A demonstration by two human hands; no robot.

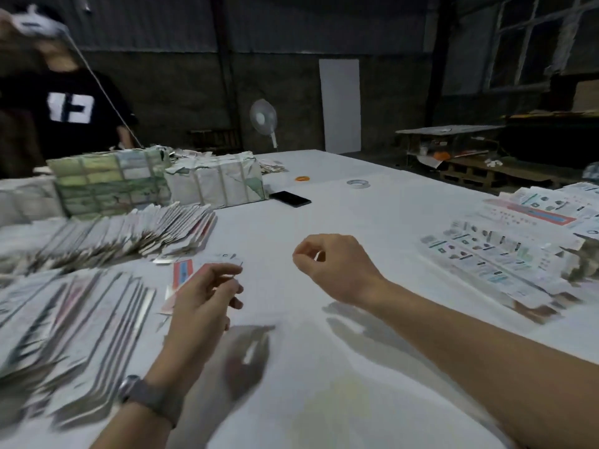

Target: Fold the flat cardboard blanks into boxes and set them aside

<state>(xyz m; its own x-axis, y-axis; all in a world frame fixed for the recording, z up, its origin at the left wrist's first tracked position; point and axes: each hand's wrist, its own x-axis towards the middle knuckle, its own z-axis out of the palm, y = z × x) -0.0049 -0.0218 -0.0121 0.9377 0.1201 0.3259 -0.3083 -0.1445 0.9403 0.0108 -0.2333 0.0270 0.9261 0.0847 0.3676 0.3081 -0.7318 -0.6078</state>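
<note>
Beside the fanned stack of blanks (107, 234), my left hand (201, 299) pinched one thin, light, bendy blank (184, 270) by its edge; my right hand (334, 264) hovered, loosely curled, holding nothing.

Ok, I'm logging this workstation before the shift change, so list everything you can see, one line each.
table: one, white cover, fills the foreground
flat blanks: one spread pile, white with teal and red print, right side
folded pieces: a fanned row, count unclear, white and grey, left
strapped bundles: at least two, pale green and white, far left
phone: one, black, beside the bundles
tape rolls: one clear, one orange, far centre
fan: one, white, behind the table
another person: one, black shirt, far left
left hand: fingers on a small blank, watch on its wrist
right hand: loosely curled, holds nothing
</note>
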